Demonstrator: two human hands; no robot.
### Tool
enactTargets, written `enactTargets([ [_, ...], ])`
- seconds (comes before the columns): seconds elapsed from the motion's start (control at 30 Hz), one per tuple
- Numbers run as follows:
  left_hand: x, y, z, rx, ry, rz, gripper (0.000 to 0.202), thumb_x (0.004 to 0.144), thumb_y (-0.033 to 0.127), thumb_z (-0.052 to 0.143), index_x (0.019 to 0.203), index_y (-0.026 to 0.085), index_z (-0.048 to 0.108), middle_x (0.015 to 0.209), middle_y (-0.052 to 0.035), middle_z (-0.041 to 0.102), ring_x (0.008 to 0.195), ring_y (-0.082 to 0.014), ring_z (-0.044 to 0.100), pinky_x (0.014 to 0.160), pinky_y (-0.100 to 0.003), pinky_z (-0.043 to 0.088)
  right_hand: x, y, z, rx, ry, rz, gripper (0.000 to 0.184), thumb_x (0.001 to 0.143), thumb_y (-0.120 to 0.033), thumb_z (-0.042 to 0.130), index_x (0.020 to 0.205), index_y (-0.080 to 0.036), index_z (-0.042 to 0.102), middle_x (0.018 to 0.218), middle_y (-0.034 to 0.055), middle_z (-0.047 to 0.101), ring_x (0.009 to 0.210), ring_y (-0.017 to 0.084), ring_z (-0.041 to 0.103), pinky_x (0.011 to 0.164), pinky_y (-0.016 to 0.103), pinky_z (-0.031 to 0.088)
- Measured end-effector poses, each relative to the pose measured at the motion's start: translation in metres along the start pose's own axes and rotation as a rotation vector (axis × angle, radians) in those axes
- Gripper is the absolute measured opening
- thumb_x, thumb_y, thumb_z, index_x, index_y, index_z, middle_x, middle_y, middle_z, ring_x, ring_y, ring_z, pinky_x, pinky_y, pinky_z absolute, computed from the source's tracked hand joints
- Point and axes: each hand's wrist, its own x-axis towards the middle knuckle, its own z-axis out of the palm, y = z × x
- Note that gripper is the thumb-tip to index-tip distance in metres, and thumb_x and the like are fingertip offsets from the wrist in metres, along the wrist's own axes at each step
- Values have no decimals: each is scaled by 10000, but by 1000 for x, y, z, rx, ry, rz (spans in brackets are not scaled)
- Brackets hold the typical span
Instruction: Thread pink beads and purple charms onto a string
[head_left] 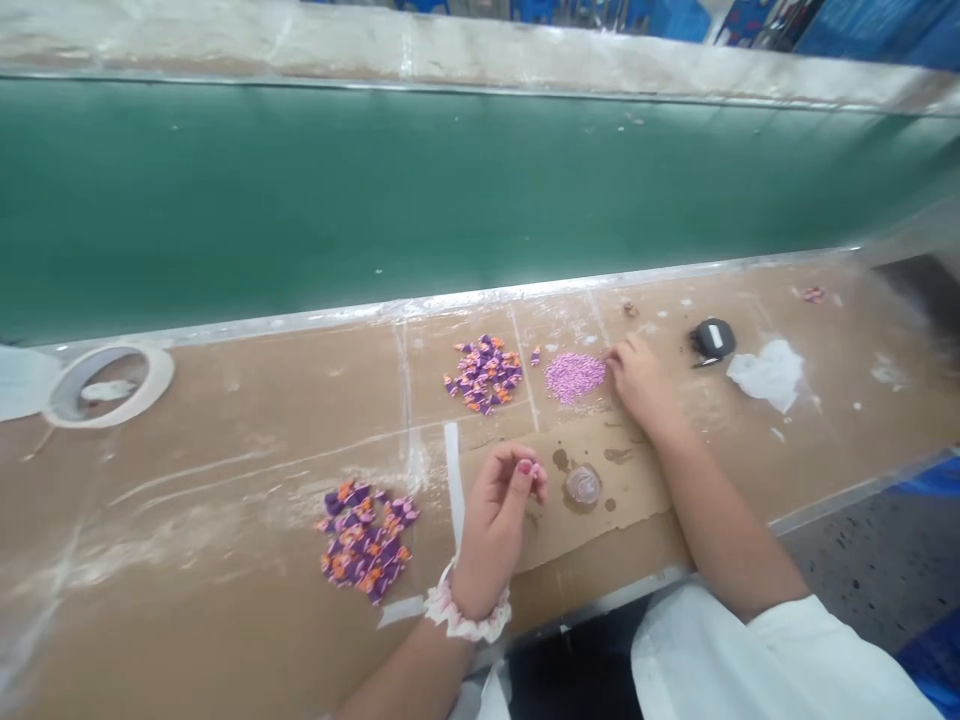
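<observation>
My left hand [499,505] is curled above the brown worktop [225,520], its fingertips pinched on a tiny pink piece. A white scrunchie [466,610] circles that wrist. My right hand [637,380] reaches forward with its fingers bent down at the right edge of a small heap of pink beads [574,375]; what the fingers hold is hidden. A pile of purple and orange pieces [484,372] lies left of the beads. Another such pile [366,540] lies left of my left hand. A small clear round lid [583,486] sits between my arms.
A green conveyor belt [450,190] runs behind the worktop. A roll of white tape [109,383] lies at the far left. A black round object [712,340] and crumpled white paper [769,372] lie right of my right hand. The worktop's front edge is near my body.
</observation>
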Motion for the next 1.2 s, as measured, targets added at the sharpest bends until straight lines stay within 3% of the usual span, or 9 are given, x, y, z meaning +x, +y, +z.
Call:
enactTargets([
  [0.23,5,2,-3,145,10,81,307,868,488,592,866,183,567,714,13,588,646,-98,563,645,-217,467,-1,-2,6,-30,-11,4,163,862,-67,415,863,-167,544,985,147,572,936,264,521,854,396,450],
  [0.5,7,8,2,152,44,91,296,827,460,656,816,170,596,666,8,615,626,-103,576,622,-220,481,-11,-4,-17,300,81,-35,103,897,-156,353,847,-210,425,882,75,506,832,211,494,780,370,453],
  [0.63,5,11,5,85,16,69,310,788,459,700,796,160,619,644,-2,636,603,-102,585,623,-231,504,-32,-28,-41,508,15,-135,73,950,-231,379,888,-227,417,811,14,462,702,159,463,653,297,432],
  [0.77,3,11,9,38,-55,46,299,776,446,714,775,150,668,660,-30,671,604,-110,612,630,-247,536,-59,-57,-55,656,-101,-297,103,972,-220,395,876,-232,430,836,14,449,754,156,466,677,293,429],
  [1.03,-1,8,13,-55,-155,30,353,766,495,706,778,142,692,686,-40,687,621,-122,642,662,-266,576,-82,-76,-58,607,-180,-487,105,946,-129,439,935,-233,434,908,38,450,800,167,487,685,309,436],
  [1.2,-4,14,12,-56,-162,50,309,773,457,710,750,149,696,677,-31,679,631,-115,646,679,-252,577,-82,-79,-57,547,-109,-570,142,917,-93,458,950,-231,449,897,39,467,808,171,500,676,308,442],
])
